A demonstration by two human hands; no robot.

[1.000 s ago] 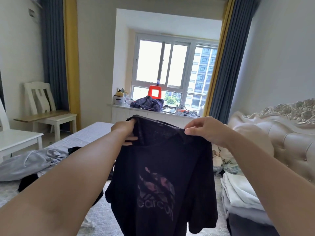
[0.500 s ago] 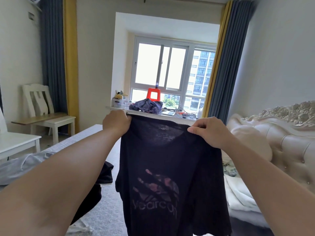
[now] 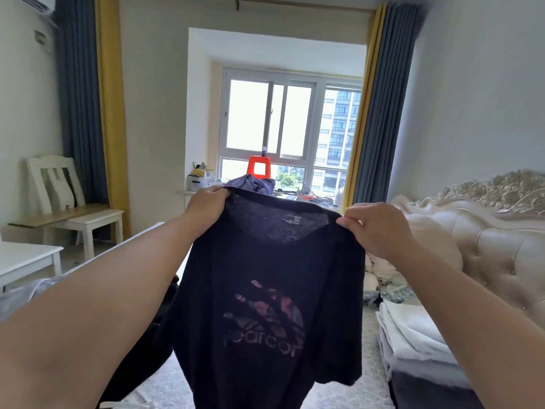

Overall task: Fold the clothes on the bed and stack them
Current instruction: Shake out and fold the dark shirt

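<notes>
Left hand (image 3: 206, 206), at about 10 o'clock from the middle of the view: fingers curled tight round one shoulder of the dark T-shirt (image 3: 265, 305). Right hand (image 3: 374, 228), at about 2 o'clock: thumb and fingers pinching the other shoulder.

Shirt up in the air between both hands, above the bed (image 3: 339, 391), top edge pulled nearly flat from 9 to 3 o'clock. Long way of the shirt straight down toward 6 o'clock, picture and letters showing through the thin cloth. Both hands about as near to it as each other, one at each top corner.

Folded pile (image 3: 413, 340) low at 4 o'clock, near the right arm, so closer to that side. More dark cloth (image 3: 147, 335) low at 8 o'clock, maybe another shirt, too hidden by the left arm to tell.

Next, likely: down flat on the bed toward 6 o'clock, then fold.
</notes>
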